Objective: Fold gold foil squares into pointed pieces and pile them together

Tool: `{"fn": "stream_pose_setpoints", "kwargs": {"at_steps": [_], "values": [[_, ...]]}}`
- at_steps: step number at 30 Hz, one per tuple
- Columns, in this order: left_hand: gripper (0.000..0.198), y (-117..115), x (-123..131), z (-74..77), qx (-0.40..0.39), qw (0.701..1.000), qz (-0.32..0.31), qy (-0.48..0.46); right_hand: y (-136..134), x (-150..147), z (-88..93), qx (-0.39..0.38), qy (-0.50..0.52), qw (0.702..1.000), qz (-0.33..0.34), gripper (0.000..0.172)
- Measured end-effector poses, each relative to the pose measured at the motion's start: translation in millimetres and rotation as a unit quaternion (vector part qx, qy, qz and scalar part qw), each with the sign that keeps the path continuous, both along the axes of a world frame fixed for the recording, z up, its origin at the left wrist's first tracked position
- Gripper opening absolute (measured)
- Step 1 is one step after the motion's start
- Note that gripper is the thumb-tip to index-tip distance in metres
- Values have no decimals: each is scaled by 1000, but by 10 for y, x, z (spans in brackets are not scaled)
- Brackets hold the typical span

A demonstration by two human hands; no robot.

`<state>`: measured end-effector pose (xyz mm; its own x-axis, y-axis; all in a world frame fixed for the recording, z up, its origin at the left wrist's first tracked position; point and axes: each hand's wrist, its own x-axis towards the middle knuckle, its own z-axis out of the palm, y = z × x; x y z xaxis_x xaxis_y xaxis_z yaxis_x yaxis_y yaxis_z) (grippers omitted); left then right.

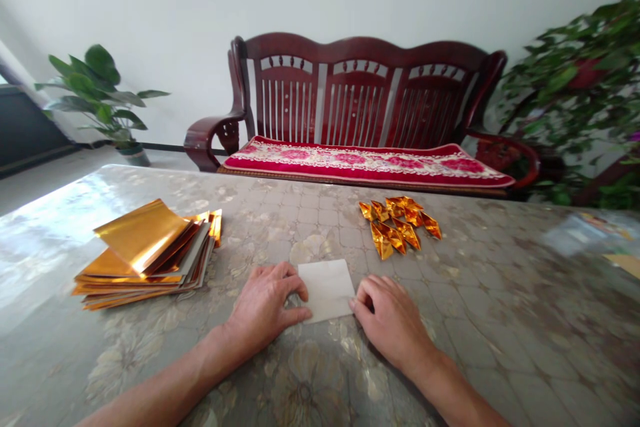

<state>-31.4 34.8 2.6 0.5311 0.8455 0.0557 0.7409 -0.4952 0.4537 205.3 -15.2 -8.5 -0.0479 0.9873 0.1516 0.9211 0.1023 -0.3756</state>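
A small pale sheet of paper [327, 288] lies on the patterned table in front of me, its plain side up. My left hand [267, 300] is at the paper's left edge, fingers curled and thumb along the lower corner, gripping that edge. At the lower right corner, my right hand [387, 313] pinches the paper between thumb and curled fingers. Beyond it to the right sit several folded gold paper ingots [395, 227] in a cluster. On the left is a stack of gold foil paper sheets [145, 260], its top sheets askew.
The tabletop [300, 380] has a flowered cover. A clear plastic bag [585, 233] lies at the far right. Behind the table stands a dark red wooden bench [360, 50] with a red patterned cushion [350, 160]. Potted plants [103, 90] flank it.
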Motion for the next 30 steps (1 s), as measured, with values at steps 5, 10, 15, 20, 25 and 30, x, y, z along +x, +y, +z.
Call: {"fn": "stream_pose_setpoints", "kwargs": {"at_steps": [5,10,15,20,25,30], "values": [[16,-2,0,-11,1,1000,5,8,-8,-6,18,-1,-11,1000,-11,16],[14,-7,11,-6,-1,1000,9,5,-20,-5,63,-11,-8,1000,-26,14],[14,-13,19,7,-3,1000,13,6,-4,24,50,-10,20,999,-43,13],[14,-18,19,13,-7,1000,15,3,5,49,28,6,44,999,-26,15],[15,-13,22,9,-15,1000,21,7,-20,61,41,13,43,998,36,10],[16,-54,20,-18,16,1000,23,4,-60,40,33,47,-12,993,104,13]]}}
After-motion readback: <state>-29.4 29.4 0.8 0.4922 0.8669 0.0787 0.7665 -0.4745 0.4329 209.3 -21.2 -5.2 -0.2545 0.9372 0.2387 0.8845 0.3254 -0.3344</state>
